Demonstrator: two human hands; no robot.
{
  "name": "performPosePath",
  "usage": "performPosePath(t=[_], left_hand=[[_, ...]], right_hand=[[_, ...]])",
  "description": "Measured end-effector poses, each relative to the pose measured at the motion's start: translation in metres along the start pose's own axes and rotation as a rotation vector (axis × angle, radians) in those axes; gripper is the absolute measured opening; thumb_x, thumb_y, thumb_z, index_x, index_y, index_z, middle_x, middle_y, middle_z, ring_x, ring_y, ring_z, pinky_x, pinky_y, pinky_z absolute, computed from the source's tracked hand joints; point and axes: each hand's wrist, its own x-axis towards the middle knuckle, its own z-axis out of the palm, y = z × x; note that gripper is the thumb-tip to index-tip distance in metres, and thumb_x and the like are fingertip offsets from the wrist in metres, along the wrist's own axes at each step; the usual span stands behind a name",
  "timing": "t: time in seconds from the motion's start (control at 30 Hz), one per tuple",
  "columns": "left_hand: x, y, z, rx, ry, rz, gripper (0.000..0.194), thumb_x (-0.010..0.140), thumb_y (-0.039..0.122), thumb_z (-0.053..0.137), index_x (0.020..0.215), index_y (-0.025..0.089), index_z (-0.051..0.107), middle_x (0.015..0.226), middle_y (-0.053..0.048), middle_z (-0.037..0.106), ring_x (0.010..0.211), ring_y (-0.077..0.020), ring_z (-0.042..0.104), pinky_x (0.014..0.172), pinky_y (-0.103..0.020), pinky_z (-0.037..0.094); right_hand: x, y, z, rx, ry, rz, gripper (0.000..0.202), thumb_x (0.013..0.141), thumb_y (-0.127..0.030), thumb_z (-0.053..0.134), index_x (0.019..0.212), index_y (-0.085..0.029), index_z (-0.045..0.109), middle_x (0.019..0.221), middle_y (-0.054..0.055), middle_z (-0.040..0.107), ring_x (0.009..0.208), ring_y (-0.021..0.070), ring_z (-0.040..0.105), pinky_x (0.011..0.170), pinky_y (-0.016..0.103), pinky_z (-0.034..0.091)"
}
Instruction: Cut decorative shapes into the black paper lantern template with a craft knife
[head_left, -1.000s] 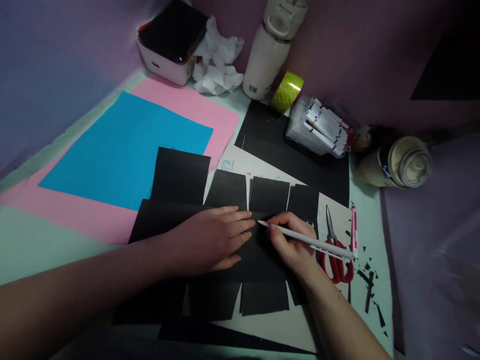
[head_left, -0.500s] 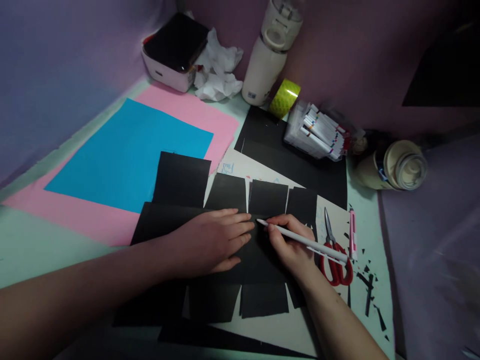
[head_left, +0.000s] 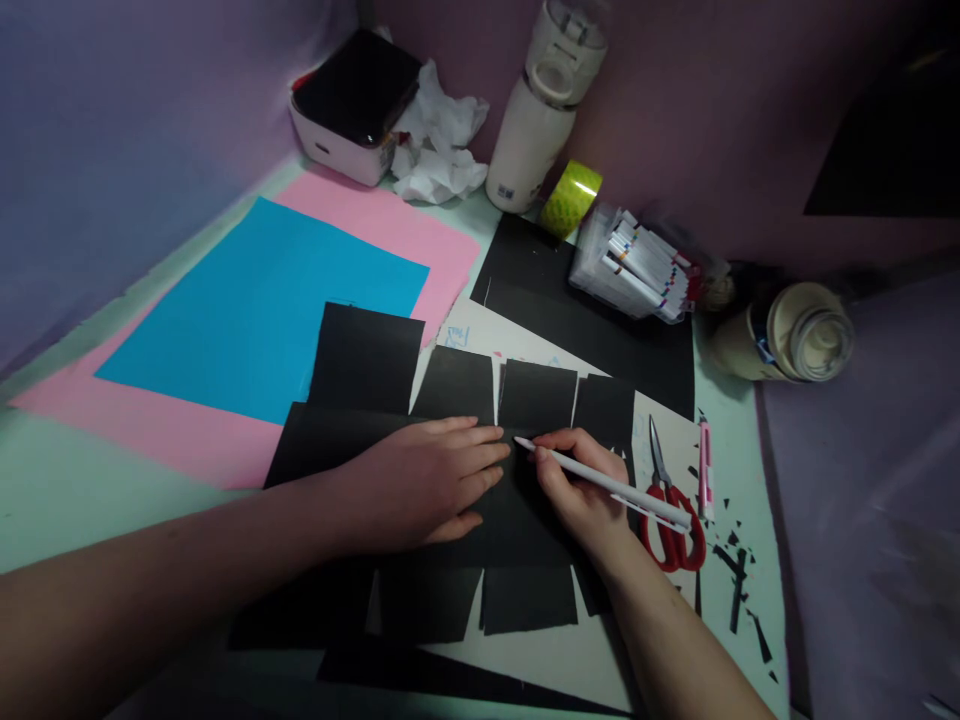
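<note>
Black cut paper [head_left: 517, 520], with flaps along its far and near edges, lies in front of me over a white sheet [head_left: 547, 670]. My left hand [head_left: 442, 480] rests flat on this black paper, its fingers stretched toward the right. In my right hand [head_left: 589, 490] is a white pen [head_left: 630, 490], pinched near its tip. That tip meets or hovers just over the black paper, close to my left fingertips; contact is hard to tell. Beside my right wrist are red-handled scissors [head_left: 671, 525], blades pointing away, and a pink utility knife [head_left: 705, 470].
Blue paper [head_left: 277, 300] lies on pink paper [head_left: 442, 225] at the left. Along the back stand a white box [head_left: 337, 145], crumpled tissue [head_left: 442, 150], a bottle [head_left: 536, 140], yellow tape [head_left: 571, 200] and a marker case [head_left: 637, 265]. A second bottle [head_left: 780, 330] and black scraps [head_left: 739, 590] are at right.
The view has shifted very slightly. Both hands and the pen hold almost the same place on the black paper.
</note>
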Motion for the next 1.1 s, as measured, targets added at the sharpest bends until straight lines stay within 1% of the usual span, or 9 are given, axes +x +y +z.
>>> performPosePath(t=[0.3,0.47,0.67,0.8,0.93,1.1], left_hand=[[-0.0003,0.0,0.0004,-0.006,-0.041,-0.013,0.04,0.093,0.043,0.057,0.123,0.017,0.063,0.14,-0.007,0.057,0.135,-0.0255,0.046,0.117,-0.041,0.031],[-0.0004,0.0,-0.0001,-0.018,-0.019,-0.009,0.039,0.093,0.042,0.058,0.122,0.016,0.064,0.138,-0.007,0.059,0.135,-0.0257,0.047,0.116,-0.041,0.032],[-0.0004,-0.0006,0.0014,-0.006,-0.011,0.004,0.04,0.093,0.042,0.057,0.121,0.015,0.064,0.138,-0.007,0.058,0.134,-0.0252,0.048,0.116,-0.041,0.031],[-0.001,-0.0002,0.0018,-0.001,-0.013,0.0,0.04,0.092,0.042,0.058,0.121,0.015,0.064,0.139,-0.007,0.058,0.134,-0.0251,0.047,0.116,-0.04,0.031],[-0.0017,0.0001,0.0009,-0.007,-0.01,0.001,0.04,0.092,0.042,0.059,0.121,0.016,0.064,0.138,-0.008,0.058,0.134,-0.0256,0.048,0.116,-0.04,0.032],[-0.0019,-0.001,-0.0002,-0.007,-0.005,0.017,0.036,0.091,0.04,0.061,0.118,0.016,0.065,0.135,-0.008,0.061,0.133,-0.0252,0.049,0.116,-0.04,0.031]], right_hand=[[-0.0026,0.0036,-0.0019,0.013,-0.018,0.024,0.009,0.082,-0.021,0.058,0.073,-0.021,0.061,0.063,-0.002,0.066,0.053,0.0121,0.06,0.052,0.024,0.047],[-0.0026,0.0046,-0.0021,0.029,-0.016,0.027,0.009,0.081,-0.019,0.058,0.072,-0.021,0.059,0.062,-0.003,0.063,0.053,0.0114,0.057,0.052,0.023,0.045],[-0.0023,0.0054,-0.0024,0.03,-0.025,0.018,0.009,0.081,-0.018,0.058,0.072,-0.021,0.058,0.064,-0.003,0.063,0.054,0.011,0.056,0.052,0.023,0.044],[-0.0039,0.0062,-0.0023,0.024,-0.008,-0.002,0.009,0.081,-0.018,0.058,0.072,-0.021,0.059,0.062,-0.003,0.063,0.053,0.0108,0.057,0.052,0.022,0.044],[-0.0066,0.0082,-0.0015,0.055,-0.001,0.01,0.008,0.083,-0.018,0.06,0.076,-0.021,0.061,0.064,-0.003,0.065,0.055,0.0114,0.06,0.053,0.022,0.046],[-0.0042,0.008,0.0005,0.045,-0.019,-0.07,0.006,0.084,-0.017,0.062,0.08,-0.021,0.063,0.07,-0.001,0.068,0.06,0.0114,0.064,0.057,0.022,0.049]])
